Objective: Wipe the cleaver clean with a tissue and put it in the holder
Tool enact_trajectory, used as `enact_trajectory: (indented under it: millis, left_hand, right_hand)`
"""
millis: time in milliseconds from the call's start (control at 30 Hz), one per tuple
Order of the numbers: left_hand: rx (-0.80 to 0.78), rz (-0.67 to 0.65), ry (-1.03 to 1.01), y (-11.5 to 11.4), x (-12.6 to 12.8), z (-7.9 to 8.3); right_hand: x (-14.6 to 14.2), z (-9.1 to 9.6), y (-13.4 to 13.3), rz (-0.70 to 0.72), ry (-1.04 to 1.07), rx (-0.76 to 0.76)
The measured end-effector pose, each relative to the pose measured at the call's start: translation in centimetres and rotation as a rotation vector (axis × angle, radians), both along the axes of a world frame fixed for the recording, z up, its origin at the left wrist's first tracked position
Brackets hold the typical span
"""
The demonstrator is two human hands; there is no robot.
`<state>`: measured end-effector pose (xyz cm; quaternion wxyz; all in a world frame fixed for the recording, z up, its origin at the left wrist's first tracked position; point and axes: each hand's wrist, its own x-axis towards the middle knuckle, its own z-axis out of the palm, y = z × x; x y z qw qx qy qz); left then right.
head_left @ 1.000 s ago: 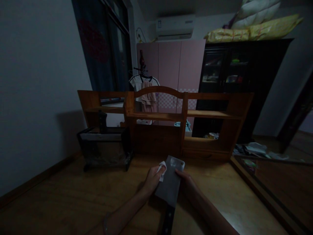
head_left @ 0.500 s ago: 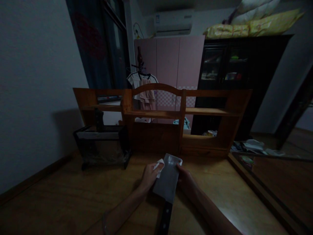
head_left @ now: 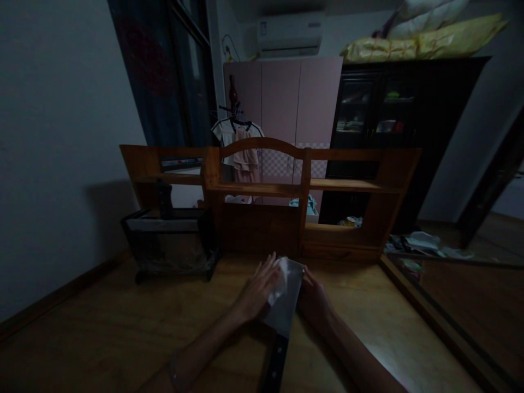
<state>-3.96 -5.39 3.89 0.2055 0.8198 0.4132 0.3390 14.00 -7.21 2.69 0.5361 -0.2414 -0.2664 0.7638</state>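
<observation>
A cleaver [head_left: 285, 305] with a broad grey blade and a riveted black handle [head_left: 277, 357] is in front of me, its handle pointing toward me. My right hand [head_left: 314, 297] grips the right side of the blade near its far corner. Against the left part of the blade my left hand [head_left: 262, 286] presses a crumpled white tissue [head_left: 280, 281], its fingers extended and the tissue held between hand and metal. The underside of the blade and some right-hand fingers are hidden.
Beneath the cleaver lies a wooden tabletop [head_left: 184, 316]. A wooden shelf unit [head_left: 262, 190] stands along its back. To the left is a dark holder [head_left: 170, 245] with a black handle sticking up. A raised wooden edge [head_left: 426, 311] runs along the right.
My left hand has slid forward and right with the tissue, farther over the blade, and its fingers have straightened. The right hand keeps its grip on the cleaver, nearly unmoved.
</observation>
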Motion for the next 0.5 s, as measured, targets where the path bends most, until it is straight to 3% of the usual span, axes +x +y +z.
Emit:
enact_trajectory:
  millis: [200, 500]
  left_hand:
    - [0.182, -0.219, 0.352, -2.0, 0.4, 1.5]
    - [0.167, -0.355, 0.428, -2.2, 0.1, 1.4]
  right_hand:
    - [0.8, 0.6, -0.4, 0.031, -0.013, -0.006]
    - [1.0, 0.5, -0.7, 0.04, -0.059, -0.094]
